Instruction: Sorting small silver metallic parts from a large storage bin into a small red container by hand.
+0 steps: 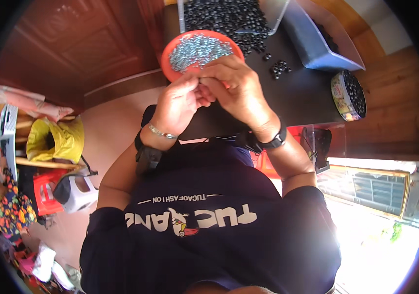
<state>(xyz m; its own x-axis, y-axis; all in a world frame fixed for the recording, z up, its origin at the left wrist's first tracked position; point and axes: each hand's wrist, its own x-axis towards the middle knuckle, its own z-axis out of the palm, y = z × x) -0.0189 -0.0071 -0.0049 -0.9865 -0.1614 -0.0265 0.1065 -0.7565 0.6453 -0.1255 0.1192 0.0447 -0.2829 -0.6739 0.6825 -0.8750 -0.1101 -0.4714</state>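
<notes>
My left hand (180,104) and my right hand (241,88) meet over the table's near edge, fingertips pressed together. Both are closed in a pinch, and whatever lies between the fingers is too small and too hidden to name. Just beyond them sits a round red-orange dish (167,66), partly covered by my right hand. Many small silvery metal pieces (197,49) are heaped in it. Behind the dish, a clear plastic bin (274,27) holds a large pile of small black round parts (226,17), some of which lie outside it.
Loose black parts (280,68) lie on the dark table (305,95). A blue-grey bin (312,51) stands at the far right, and a round tub (340,98) full of black pieces is near the table's right edge. A yellow bag (67,139) and a red stool (45,191) are at left.
</notes>
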